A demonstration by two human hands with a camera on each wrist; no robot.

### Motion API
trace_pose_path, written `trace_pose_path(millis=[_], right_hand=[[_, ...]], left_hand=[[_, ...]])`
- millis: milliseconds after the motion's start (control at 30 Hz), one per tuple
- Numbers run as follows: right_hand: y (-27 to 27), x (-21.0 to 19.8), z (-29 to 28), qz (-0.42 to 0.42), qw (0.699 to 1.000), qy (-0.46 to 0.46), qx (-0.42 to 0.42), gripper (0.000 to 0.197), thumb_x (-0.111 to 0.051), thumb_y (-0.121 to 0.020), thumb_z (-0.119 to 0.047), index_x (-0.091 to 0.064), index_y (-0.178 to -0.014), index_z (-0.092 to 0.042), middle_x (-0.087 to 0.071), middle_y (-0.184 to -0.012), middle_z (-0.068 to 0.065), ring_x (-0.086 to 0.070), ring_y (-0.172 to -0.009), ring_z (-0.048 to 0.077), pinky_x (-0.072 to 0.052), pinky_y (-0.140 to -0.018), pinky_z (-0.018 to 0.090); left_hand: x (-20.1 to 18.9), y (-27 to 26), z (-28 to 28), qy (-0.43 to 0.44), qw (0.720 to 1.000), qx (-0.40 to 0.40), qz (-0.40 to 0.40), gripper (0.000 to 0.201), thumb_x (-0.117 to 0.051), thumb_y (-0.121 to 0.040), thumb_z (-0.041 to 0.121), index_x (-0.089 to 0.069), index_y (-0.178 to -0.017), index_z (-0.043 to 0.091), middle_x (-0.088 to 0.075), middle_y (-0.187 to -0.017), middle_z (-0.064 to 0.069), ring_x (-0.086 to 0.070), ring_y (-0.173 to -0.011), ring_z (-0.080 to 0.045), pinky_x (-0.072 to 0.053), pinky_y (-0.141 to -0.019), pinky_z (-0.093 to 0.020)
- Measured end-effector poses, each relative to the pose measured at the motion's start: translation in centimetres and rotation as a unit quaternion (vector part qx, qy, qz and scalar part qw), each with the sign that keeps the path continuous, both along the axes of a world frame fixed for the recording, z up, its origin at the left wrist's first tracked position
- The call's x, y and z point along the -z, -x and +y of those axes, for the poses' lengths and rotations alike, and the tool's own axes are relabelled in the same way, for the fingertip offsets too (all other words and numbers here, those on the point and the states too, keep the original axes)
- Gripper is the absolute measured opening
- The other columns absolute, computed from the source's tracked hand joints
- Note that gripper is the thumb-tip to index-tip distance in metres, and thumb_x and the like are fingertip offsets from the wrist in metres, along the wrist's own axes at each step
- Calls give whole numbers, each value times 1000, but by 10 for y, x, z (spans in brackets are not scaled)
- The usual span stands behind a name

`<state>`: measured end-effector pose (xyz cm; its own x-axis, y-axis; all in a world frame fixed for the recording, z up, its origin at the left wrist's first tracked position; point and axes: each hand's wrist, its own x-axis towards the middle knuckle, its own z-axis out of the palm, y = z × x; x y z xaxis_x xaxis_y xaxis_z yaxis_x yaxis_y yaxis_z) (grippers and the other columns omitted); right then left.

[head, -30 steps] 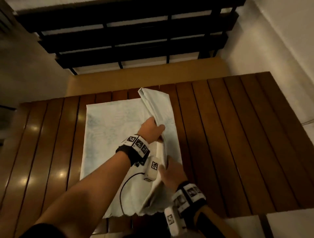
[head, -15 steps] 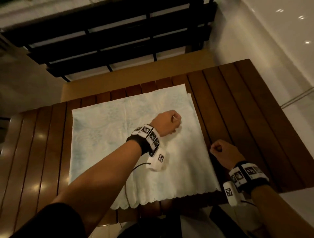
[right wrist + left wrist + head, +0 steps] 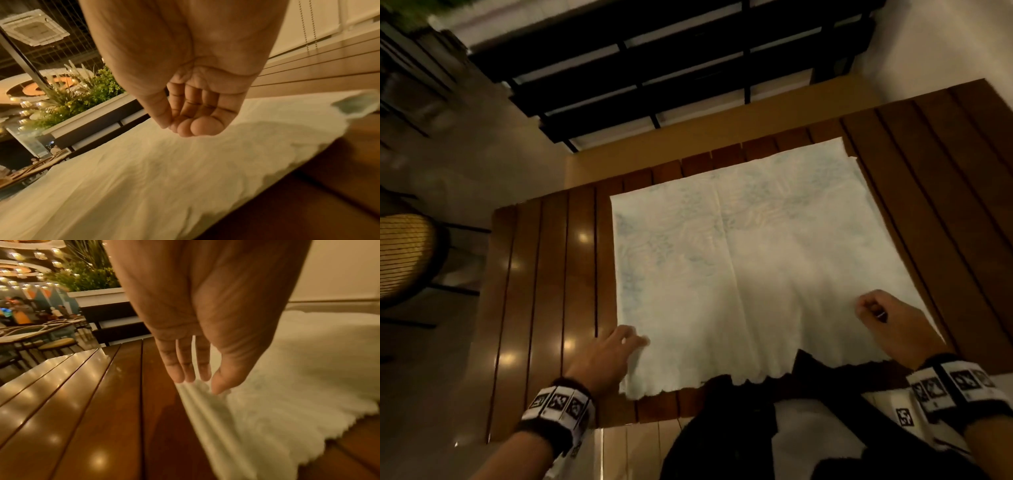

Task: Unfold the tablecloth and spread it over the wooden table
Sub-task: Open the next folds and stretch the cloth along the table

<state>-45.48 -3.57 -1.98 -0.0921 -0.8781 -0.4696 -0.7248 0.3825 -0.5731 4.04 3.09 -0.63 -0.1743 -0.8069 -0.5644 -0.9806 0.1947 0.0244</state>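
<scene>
**Tablecloth lies open on the table, both hands at its near edge**

Head view: the white tablecloth lies spread flat on the wooden table, with bare slats on the left and right of it. The left hand is at the near left corner of the cloth, and its fingers are stretched out. The right hand is over the near right part, curled like a fist.

Left wrist view: the left hand has straight fingers, and the tips touch the raised cloth edge; they hold nothing.

Right wrist view: the right hand has fingers curled inward above the tablecloth, and nothing is in them.
</scene>
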Motion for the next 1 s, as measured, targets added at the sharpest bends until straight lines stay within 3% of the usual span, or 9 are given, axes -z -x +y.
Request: trace_pose_path(millis=[133,367,467,567,633,700,767,867,1000], right_hand=[[-56,-2,16,-2,1000,5,-29,12,-64,-100,-26,-64,-89,-29,-68,-85,-2,-63,-78,17,-47,-70,33],[-123,-11,40,5,998,-12,-59,10,-61,-102,-30,-64,-92,-28,-70,-90,-2,-67,-85,19,-49,-69,29],[-151,-25,41,-7,996,-26,-88,13,-61,-101,-32,-60,-89,-36,-71,-92,-6,-67,-87,18,-51,-68,24],[-183,-41,41,-46,992,-30,-115,12,-70,-93,-42,-59,-96,-43,-67,-100,-18,-63,-89,1,-48,-73,17],[-204,-47,39,-58,986,-34,-150,41,-77,-85,-51,-55,-118,-39,-59,-114,-25,-58,-97,-5,-45,-82,11],[-224,-42,34,-43,980,-22,-192,86,-80,-74,-65,-44,-142,-26,-53,-133,-13,-56,-119,7,-47,-99,22],[-236,-31,29,-34,981,13,-193,108,-81,-65,-72,-34,-151,-27,-47,-145,-4,-49,-133,16,-46,-110,36],[-239,-15,16,41,985,82,-148,99,-79,-73,-61,-34,-154,-25,-47,-150,3,-46,-134,24,-46,-111,42],[-202,3,0,184,975,83,-92,78,-73,-79,-39,-39,-148,-24,-51,-145,6,-51,-126,31,-49,-103,47]], left_hand=[[16,-24,4,16,993,111,23,65,-76,-75,27,-46,-129,46,-46,-140,2,-49,-123,-23,-53,-92,-35],[28,-23,-19,69,970,203,113,13,-62,-85,33,-62,-98,31,-62,-110,5,-57,-101,-19,-54,-83,-37],[17,-5,-33,32,959,54,277,4,-47,-92,23,-50,-94,23,-63,-82,0,-58,-72,-18,-52,-68,-43],[-4,25,-53,-9,911,-103,399,10,-37,-93,18,-41,-96,27,-55,-69,-2,-51,-57,-19,-50,-62,-49],[-22,46,-70,19,890,-107,443,16,-38,-91,26,-46,-105,29,-60,-82,-3,-57,-72,-20,-51,-74,-48],[-42,65,-88,24,882,-68,466,24,-48,-90,45,-52,-110,32,-57,-100,1,-56,-91,-14,-48,-87,-40],[-63,80,-106,16,896,-8,443,46,-61,-77,66,-53,-111,36,-50,-103,5,-53,-94,-9,-47,-88,-31],[-93,95,-128,23,947,113,301,80,-73,-54,75,-48,-115,30,-40,-105,4,-48,-88,-13,-47,-76,-28],[-117,106,-142,132,957,236,102,47,-75,-74,48,-56,-105,18,-46,-109,-6,-58,-85,-24,-54,-72,-39]])
